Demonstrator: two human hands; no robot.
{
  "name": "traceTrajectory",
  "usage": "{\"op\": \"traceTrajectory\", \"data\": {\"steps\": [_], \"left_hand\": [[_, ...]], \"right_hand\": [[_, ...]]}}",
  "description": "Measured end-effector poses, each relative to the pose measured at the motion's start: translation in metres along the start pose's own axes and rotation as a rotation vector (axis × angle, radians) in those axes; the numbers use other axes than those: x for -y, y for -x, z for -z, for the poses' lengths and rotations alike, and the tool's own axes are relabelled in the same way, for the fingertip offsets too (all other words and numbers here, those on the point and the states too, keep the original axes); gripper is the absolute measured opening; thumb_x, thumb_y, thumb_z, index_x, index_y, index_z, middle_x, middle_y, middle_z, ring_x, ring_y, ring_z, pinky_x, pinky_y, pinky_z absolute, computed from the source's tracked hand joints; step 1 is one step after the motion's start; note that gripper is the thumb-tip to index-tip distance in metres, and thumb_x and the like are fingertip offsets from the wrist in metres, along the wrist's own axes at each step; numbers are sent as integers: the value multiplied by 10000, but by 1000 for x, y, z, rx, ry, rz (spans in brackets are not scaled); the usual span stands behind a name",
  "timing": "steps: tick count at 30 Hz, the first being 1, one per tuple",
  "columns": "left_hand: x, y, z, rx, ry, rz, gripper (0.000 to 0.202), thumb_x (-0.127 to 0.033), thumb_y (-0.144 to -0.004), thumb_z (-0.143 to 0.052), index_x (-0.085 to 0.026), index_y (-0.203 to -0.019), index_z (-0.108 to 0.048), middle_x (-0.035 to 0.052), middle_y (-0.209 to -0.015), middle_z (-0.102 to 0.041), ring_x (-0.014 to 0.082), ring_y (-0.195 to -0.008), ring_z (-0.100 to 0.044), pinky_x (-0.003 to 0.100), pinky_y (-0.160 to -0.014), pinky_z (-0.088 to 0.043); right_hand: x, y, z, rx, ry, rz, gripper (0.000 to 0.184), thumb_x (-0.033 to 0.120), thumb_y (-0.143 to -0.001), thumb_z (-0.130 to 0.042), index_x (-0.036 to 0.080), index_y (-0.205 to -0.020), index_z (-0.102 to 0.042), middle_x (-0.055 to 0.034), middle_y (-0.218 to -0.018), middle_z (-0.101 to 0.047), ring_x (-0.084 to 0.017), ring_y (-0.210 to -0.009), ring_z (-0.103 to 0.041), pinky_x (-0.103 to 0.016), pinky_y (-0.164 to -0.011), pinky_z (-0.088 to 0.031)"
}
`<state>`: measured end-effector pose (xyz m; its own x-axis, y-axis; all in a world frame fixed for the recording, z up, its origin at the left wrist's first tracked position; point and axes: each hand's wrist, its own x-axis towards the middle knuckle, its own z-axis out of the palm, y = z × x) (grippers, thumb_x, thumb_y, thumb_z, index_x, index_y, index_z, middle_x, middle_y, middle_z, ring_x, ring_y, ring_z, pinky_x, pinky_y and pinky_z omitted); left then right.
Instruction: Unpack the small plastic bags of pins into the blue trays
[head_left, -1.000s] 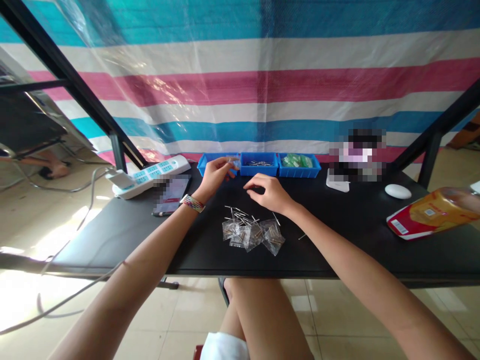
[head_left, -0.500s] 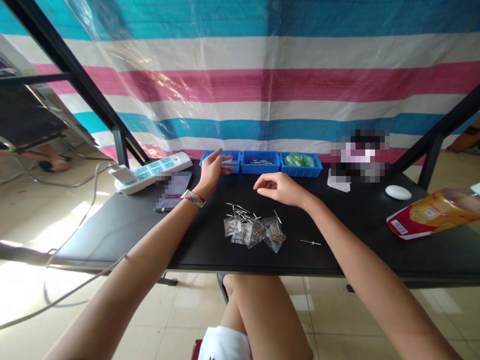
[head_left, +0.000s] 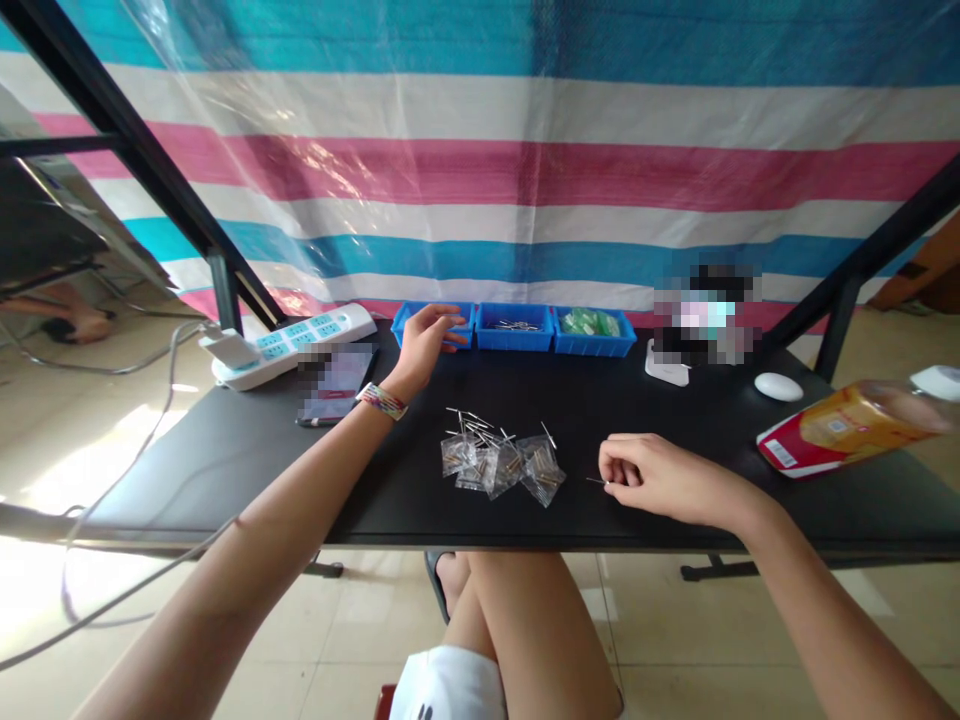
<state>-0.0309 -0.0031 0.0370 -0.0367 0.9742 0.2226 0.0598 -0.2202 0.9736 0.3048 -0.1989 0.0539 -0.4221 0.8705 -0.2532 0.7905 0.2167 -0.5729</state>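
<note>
My left hand (head_left: 426,342) reaches to the left blue bin (head_left: 409,318) at the back of the black table (head_left: 225,460), fingers loosely spread over its rim, nothing visible in them. My right hand (head_left: 651,477) rests near the table's front edge, fingers curled in a pinch on a thin metal pin (head_left: 595,481) lying on the surface. Between the hands lie several small clear bags (head_left: 501,466) of pins, with loose metal pins (head_left: 472,421) just behind them. A woven band circles my left wrist.
A middle blue bin (head_left: 516,328) holds metal pins and a right blue bin (head_left: 596,332) holds green parts. A white power strip (head_left: 300,340) and a phone (head_left: 337,382) lie at back left. A white puck (head_left: 778,386) and an orange-red packet (head_left: 847,428) sit right.
My right hand moved from the table's middle back toward the front right and closed on the loose pin. My left hand stayed at the left bin, fingers slightly lower.
</note>
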Motion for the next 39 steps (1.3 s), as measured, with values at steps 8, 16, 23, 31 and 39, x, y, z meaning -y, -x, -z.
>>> {"op": "traceTrajectory", "data": {"steps": [8,16,23,31,39], "left_hand": [[-2,4,-3,207,71,-67,254,-409,-831,-686,-158,-861,-714,39,-746,-683,130,-593,-637,230,-552,-485],[5,9,-3,463,-114,10,427,-580,-884,-668,-165,-789,-700,35,-654,-636,135,-532,-589,241,-488,-411],[18,12,-9,573,-287,-61,469,-588,-953,-635,-155,-787,-706,31,-653,-654,118,-531,-570,236,-515,-432],[13,16,-8,606,-210,5,479,-629,-869,-735,-159,-783,-701,42,-713,-683,128,-590,-579,242,-542,-431],[17,18,-9,607,-199,-15,429,-569,-805,-811,-148,-829,-729,30,-740,-674,127,-630,-587,244,-594,-467]], "right_hand": [[20,-97,14,-199,-471,300,141,289,-813,-740,198,-847,-638,-68,-969,-777,-173,-774,-696,-263,-611,-545],[17,-189,-10,-406,-874,285,433,503,-651,-940,180,-831,-715,-6,-681,-701,-152,-567,-665,-258,-491,-553],[4,-198,-20,-451,-922,259,464,539,-637,-958,163,-856,-798,-36,-664,-737,-175,-585,-689,-299,-561,-592],[3,-200,-21,-426,-902,269,395,494,-664,-933,167,-855,-821,-52,-687,-757,-184,-596,-698,-313,-584,-595],[4,-198,-20,-434,-880,273,407,506,-690,-909,174,-900,-805,-45,-730,-761,-170,-594,-686,-298,-563,-586]]}}
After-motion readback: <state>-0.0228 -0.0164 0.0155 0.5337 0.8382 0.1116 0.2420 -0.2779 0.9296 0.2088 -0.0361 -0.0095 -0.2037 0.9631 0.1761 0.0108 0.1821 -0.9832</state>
